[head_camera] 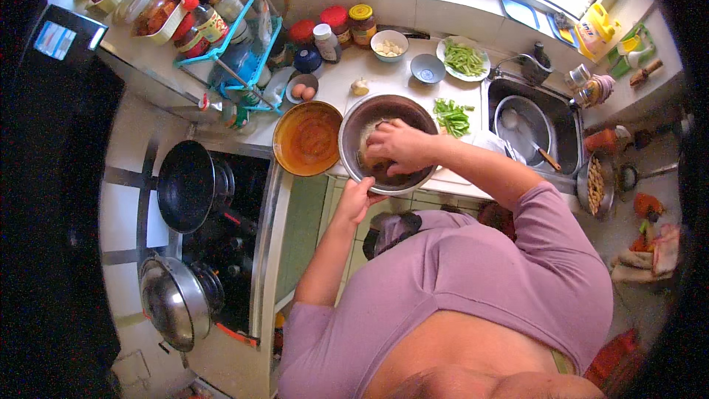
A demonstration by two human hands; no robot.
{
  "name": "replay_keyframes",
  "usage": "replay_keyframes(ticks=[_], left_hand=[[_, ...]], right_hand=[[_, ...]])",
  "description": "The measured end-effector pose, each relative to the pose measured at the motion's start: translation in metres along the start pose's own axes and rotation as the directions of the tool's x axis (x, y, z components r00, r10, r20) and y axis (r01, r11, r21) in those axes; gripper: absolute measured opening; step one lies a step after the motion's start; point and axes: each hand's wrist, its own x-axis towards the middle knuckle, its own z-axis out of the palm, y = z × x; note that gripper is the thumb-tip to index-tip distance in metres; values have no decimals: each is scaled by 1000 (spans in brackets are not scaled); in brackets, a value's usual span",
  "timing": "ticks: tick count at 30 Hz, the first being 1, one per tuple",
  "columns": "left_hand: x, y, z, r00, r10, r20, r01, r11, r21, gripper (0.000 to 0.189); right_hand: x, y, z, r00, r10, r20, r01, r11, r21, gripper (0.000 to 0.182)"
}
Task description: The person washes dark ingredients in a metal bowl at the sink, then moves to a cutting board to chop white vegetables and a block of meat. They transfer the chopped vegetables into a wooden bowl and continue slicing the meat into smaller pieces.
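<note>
A steel mixing bowl (412,112) stands before me at the counter's front edge. My left hand (355,199) grips its near rim, thumb on top and fingers underneath. Inside the bowl is my right hand (397,147), fingers spread and bent down into the contents. A pale patch shows beside these fingers, but what they touch is mostly hidden. Close against the left side of the steel bowl sits an amber bowl (285,147). Chopped green peppers (453,117) lie just right of the steel bowl, and a garlic bulb (360,87) lies behind it.
Eggs (303,91) sit in a small bowl. Farther back are a bowl of garlic cloves (389,47), a blue bowl (427,68) and a plate of cut green beans (465,59). The sink (562,94) is at right; a wok (185,187) and lidded pan (176,303) stand left.
</note>
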Motion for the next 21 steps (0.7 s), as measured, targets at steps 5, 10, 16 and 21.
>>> replay_keyframes(ticks=[5,10,16,21], left_hand=[[3,1,4,999,18,-31,-18,1000,23,27],[2,-3,11,1000,7,-11,-6,999,39,30],[6,-9,30,1000,-13,-28,13,1000,2,32],[13,-31,45,999,-40,-24,40,999,29,31]], right_hand=[[-12,1,12,975,-57,216,85,989,-120,14],[-30,15,-16,997,39,-60,-43,997,-70,57],[-50,24,9,989,125,80,-115,986,-120,56],[-79,39,34,972,183,147,-199,974,107,27]])
